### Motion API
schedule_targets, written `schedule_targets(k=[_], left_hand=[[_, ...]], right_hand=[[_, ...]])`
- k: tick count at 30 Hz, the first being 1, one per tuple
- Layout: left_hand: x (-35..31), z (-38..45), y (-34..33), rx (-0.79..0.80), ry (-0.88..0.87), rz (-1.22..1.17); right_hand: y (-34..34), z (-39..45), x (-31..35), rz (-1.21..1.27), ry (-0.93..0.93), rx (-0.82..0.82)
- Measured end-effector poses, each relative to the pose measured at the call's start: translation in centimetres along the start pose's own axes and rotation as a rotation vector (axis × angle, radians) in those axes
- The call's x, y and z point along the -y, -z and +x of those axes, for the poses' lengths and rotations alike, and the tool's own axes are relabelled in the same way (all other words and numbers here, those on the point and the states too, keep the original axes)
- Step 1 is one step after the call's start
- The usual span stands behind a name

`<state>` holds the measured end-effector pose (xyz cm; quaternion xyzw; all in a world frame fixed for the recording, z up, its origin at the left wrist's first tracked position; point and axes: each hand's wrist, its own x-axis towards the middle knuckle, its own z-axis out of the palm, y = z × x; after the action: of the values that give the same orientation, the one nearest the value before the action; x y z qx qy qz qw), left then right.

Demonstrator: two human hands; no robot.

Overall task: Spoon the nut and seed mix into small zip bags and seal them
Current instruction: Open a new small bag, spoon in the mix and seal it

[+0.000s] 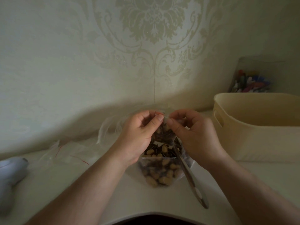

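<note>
Zip bag (pixel 163 134), part-filled with nut and seed mix, hung between your hands above table (pixel 113 184). Your left hand (pixel 138 135) pinched its top edge near red seal line, thumb against forefinger. Your right hand (pixel 193 132) pinched same edge just beside, fingers curled. Below it, big bag of mix (pixel 159 168) lay open on table, spoon (pixel 190 177) resting in it, handle toward you. Spare empty bags (pixel 69 153) sat left. Cream tub (pixel 259 125) stood right, well apart.
</note>
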<state>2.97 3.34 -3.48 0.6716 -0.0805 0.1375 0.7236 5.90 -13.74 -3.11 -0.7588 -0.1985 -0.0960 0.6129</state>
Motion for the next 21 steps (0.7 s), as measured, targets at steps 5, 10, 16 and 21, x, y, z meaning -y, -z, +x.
schedule_targets(k=[5, 10, 16, 21], left_hand=[[0.3, 0.1, -0.1, 0.006, -0.017, 0.029], [0.3, 0.2, 0.6, 0.005, -0.084, 0.14], [0.1, 0.1, 0.8, -0.018, -0.102, 0.133], [-0.1, 0.0, 0.6, 0.002, -0.068, 0.055]], right_hand=[[-0.1, 0.0, 0.1, -0.02, 0.024, -0.002], [0.0, 0.0, 0.2, -0.03, 0.041, 0.004], [0.4, 0.2, 0.0, -0.032, 0.012, -0.023], [0.4, 0.0, 0.1, -0.05, 0.057, -0.015]])
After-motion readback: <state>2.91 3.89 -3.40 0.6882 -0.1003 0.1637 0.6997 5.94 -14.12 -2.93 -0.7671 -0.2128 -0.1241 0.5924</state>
